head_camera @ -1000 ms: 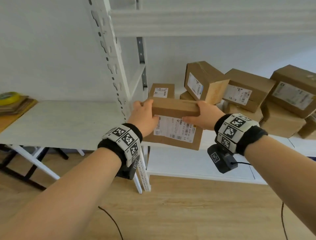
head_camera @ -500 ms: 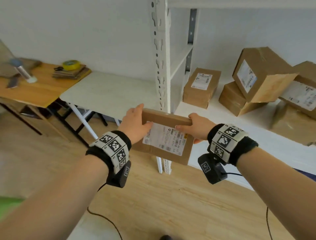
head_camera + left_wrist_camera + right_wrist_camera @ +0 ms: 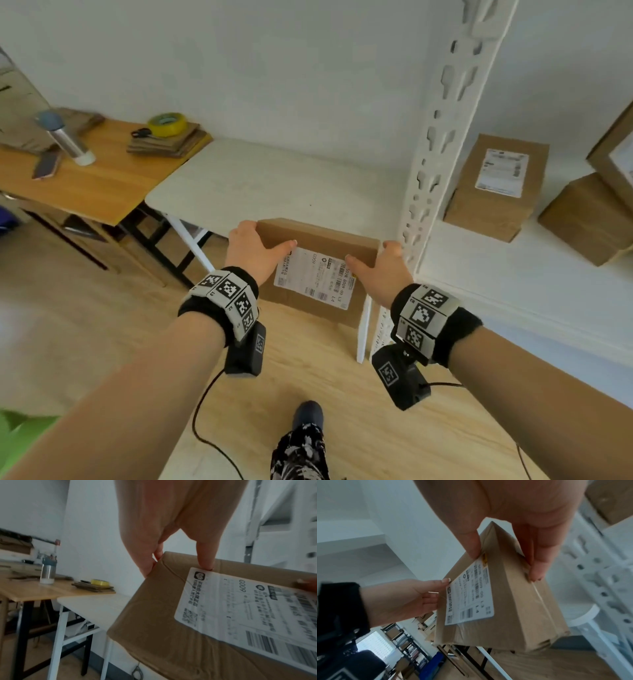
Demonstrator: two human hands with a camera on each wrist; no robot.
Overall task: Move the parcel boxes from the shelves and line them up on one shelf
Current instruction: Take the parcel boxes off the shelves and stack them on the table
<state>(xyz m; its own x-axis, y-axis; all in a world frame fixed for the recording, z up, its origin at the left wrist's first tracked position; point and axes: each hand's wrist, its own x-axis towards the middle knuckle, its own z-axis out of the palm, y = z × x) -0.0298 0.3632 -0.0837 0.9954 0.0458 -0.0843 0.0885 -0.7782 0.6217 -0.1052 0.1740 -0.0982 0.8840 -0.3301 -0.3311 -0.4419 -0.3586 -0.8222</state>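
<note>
Cardboard parcel box (image 3: 320, 270) gripped between left hand (image 3: 251, 251) and right hand (image 3: 382, 270)

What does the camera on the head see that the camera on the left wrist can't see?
Only the head view shows the other brown cardboard parcel boxes resting on the white metal shelf, the right hand and a dark shoe on the floor.

Only the left wrist view shows the white label's print close up, including "G009".

Both show the held brown cardboard box, the left hand in its grip on it, the white table and the yellow tape roll.
</note>
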